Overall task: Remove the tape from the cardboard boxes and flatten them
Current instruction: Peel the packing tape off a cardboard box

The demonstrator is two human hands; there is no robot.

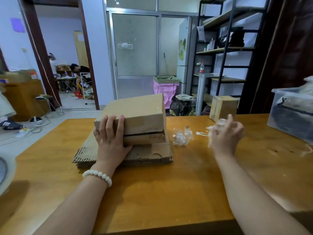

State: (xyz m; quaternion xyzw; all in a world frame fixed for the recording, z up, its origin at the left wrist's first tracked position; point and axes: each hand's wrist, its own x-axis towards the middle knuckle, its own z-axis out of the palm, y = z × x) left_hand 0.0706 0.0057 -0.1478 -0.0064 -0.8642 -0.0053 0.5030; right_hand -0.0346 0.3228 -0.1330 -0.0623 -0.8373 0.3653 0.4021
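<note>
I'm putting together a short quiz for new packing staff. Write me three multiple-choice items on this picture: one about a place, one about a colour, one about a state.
1. Where does the unflattened cardboard box sit?
A. On the stack of flattened cardboard
B. On the floor
C. On a shelf

2. What colour is the bead bracelet?
A. Red
B. White
C. Black

3. What is the right hand doing?
A. Hanging empty
B. Holding crumpled clear tape
C. Gripping scissors

Answers: A, the box rests on the stack, with the left hand against it; B, the beads are white; B, the fingers curl round clear tape.
</note>
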